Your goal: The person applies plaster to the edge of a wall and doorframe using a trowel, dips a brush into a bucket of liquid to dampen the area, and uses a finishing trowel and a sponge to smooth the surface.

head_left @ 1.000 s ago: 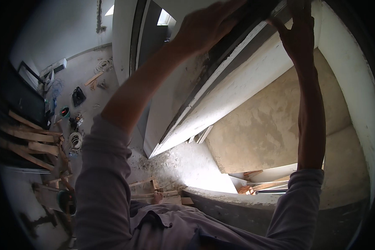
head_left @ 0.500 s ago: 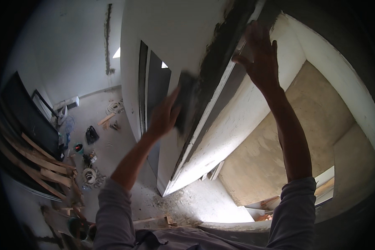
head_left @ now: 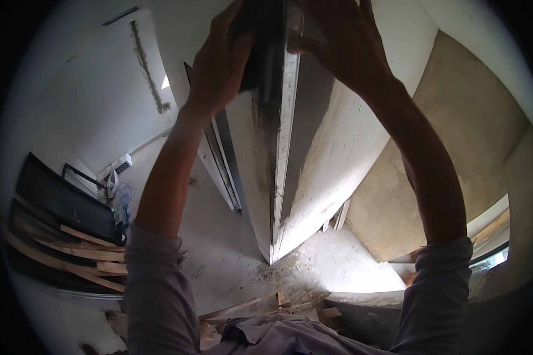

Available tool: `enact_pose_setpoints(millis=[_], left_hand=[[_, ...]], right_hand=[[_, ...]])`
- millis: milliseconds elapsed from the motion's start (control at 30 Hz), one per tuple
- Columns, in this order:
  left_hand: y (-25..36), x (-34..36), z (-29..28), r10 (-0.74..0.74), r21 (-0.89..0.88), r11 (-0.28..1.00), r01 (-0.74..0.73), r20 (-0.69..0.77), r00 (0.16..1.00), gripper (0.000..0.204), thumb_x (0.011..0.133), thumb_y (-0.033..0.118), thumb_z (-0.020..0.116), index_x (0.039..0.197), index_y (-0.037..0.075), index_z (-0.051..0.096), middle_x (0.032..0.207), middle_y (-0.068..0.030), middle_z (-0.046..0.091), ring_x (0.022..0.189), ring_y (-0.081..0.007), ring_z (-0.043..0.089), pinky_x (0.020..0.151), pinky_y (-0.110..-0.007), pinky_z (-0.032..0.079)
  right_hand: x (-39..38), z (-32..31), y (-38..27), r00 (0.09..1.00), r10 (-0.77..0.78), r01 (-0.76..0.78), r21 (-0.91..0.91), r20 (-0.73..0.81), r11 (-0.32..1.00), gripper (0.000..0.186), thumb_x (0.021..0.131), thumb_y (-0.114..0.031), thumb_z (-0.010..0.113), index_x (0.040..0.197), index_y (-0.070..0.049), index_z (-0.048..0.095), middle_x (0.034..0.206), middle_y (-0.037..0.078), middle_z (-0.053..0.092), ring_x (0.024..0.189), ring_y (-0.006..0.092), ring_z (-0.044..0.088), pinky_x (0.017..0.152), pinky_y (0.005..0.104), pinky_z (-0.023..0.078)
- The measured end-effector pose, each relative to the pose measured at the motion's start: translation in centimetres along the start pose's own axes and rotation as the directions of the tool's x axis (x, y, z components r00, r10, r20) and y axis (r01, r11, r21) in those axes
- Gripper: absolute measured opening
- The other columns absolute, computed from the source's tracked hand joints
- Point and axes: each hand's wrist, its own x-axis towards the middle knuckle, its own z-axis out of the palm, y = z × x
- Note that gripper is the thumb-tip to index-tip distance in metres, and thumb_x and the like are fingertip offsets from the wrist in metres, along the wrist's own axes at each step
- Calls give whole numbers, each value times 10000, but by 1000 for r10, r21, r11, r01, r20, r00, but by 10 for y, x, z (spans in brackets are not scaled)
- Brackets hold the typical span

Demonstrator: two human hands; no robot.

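My left hand (head_left: 218,71) is raised at the top left of a wall corner, its fingers closed about a dark, flat, trowel-like tool (head_left: 259,56). The tool lies against the left face of the corner; its handle is hidden. My right hand (head_left: 343,44) is on the other side of the corner, fingers apart, thumb near the pale corner strip (head_left: 287,112). Its fingertips are partly cut off by the top edge. Dark wet-looking plaster (head_left: 307,112) runs down the right face beside the strip, and a dark band borders it on the left.
Wooden boards (head_left: 95,254) and dark panels (head_left: 71,195) lean at the left. A door frame (head_left: 222,160) stands behind my left forearm. Rubble (head_left: 278,272) and wood scraps (head_left: 243,305) lie on the floor below the corner. A brown unpainted wall (head_left: 450,142) rises at the right.
The view has turned, so the corner now stands nearly upright in the middle. My left hand has moved up with the dark tool, and my right hand is closer to it across the corner.
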Motion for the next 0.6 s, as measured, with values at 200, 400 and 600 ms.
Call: enact_pose_setpoints(millis=[200,400,600], left_hand=[[-45,-200,12,-316,312,915,255,165,934,572,924,172,559,1414,-39,352,1401,-243,456,1303,-379,445,1095,-449,347],[-42,-367,16,-540,398,819,414,289,790,508,933,180,553,1374,-34,423,1345,-236,517,1211,-387,528,1025,-455,412],[-26,-107,-21,13,361,932,-7,-15,1000,528,975,214,507,1425,-4,339,1343,-251,503,1265,-401,484,1071,-423,371]], right_hand=[[2,14,0,996,-37,39,22,-78,999,857,755,-270,773,1461,-69,331,1553,118,283,1450,384,171,1142,611,192],[2,10,10,1000,-24,23,-38,-19,999,871,777,-297,758,1482,-82,294,1567,108,245,1458,369,150,1152,606,169],[-3,15,7,1000,15,-15,-14,7,1000,875,771,-296,767,1480,-85,299,1559,112,263,1455,365,169,1163,573,179]])
